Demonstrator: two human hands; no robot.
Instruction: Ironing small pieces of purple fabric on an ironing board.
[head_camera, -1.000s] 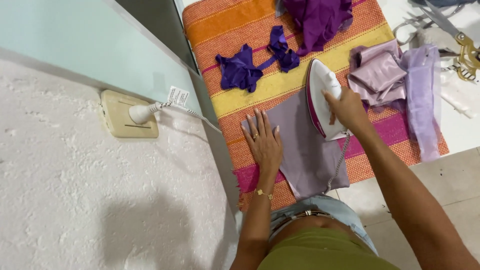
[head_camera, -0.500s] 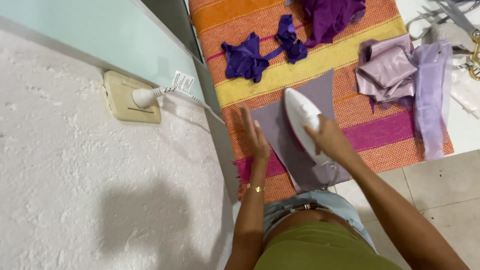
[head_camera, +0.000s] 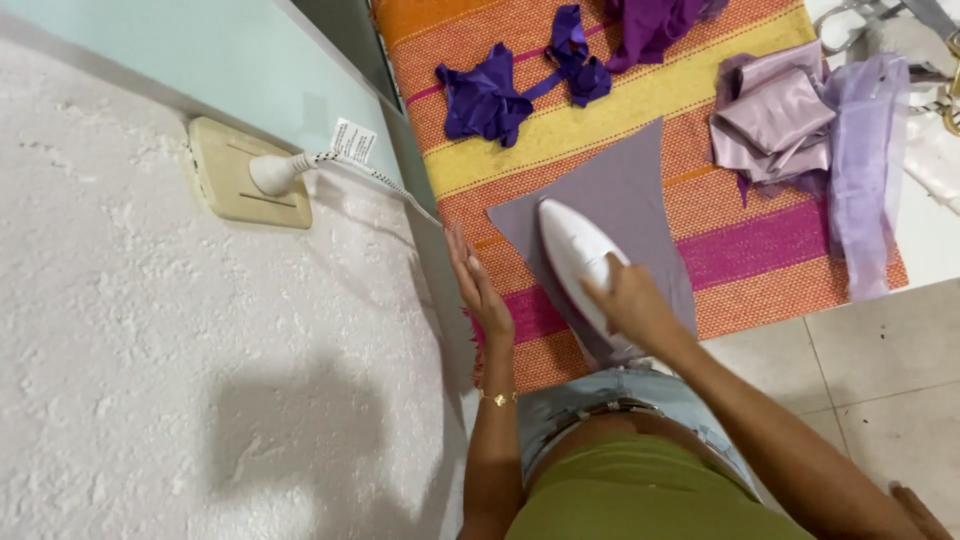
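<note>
A white iron (head_camera: 575, 255) rests on a grey-mauve piece of cloth (head_camera: 625, 195) spread over a striped orange, yellow and pink mat (head_camera: 760, 260). My right hand (head_camera: 630, 300) grips the iron's handle at its near end. Just left of the cloth, my left hand (head_camera: 478, 290) lies flat with fingers together on the mat's edge, holding nothing. The near part of the cloth is hidden under the iron and my hand.
The iron's cord (head_camera: 380, 180) runs from a white plug (head_camera: 275, 172) in a beige wall socket (head_camera: 235, 175). Dark purple fabric scraps (head_camera: 490, 95), a purple cloth (head_camera: 655, 25) and pale lilac satin pieces (head_camera: 790, 110) lie on the mat. Tiled floor (head_camera: 870, 390) lies at right.
The iron has slid from the cloth's right side leftward onto its near middle. My left hand came off the cloth to its left edge. The view shifted.
</note>
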